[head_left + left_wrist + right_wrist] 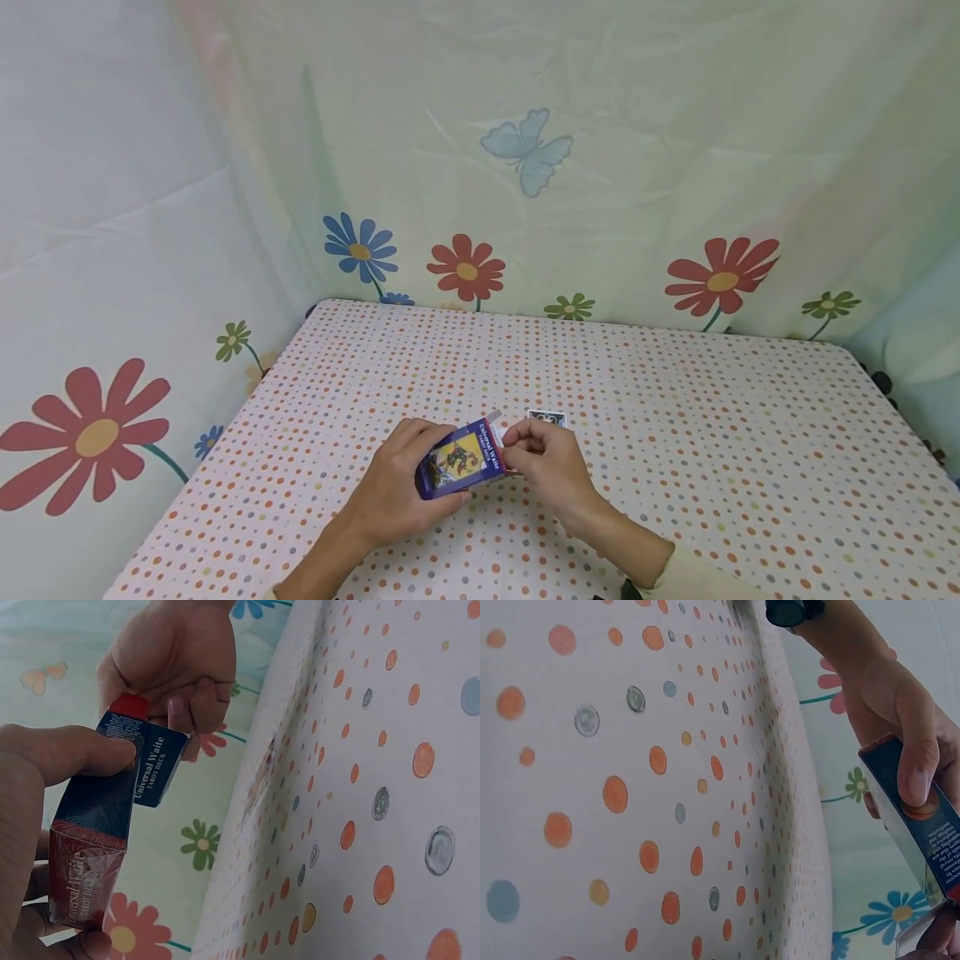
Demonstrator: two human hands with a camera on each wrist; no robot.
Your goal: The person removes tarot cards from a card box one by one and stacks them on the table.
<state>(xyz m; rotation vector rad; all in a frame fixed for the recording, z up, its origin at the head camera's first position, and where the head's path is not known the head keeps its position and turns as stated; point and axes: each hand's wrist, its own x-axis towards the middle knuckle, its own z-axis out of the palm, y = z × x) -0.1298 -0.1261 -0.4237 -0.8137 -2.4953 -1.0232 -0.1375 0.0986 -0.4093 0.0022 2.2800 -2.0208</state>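
My left hand (405,475) grips a dark blue tarot deck box (459,461), its thumb along one side, the printed front with a yellow picture facing up. The box's end toward my right hand is open, with its lid flap (161,765) folded out. There my right hand (551,471) has curled fingers and pinches at the flap; in the left wrist view its fingertips (180,716) overlap the flap's edge. What lies inside the box is hidden. A dark, white-bordered card (547,417) lies on the table, partly hidden behind my right hand.
The table (675,433) has a white cloth with coloured dots. Behind it hangs a pale curtain (622,192) with printed flowers and a butterfly, and another flowered sheet (112,250) hangs on the left. A dark band (795,609) is around my left wrist.
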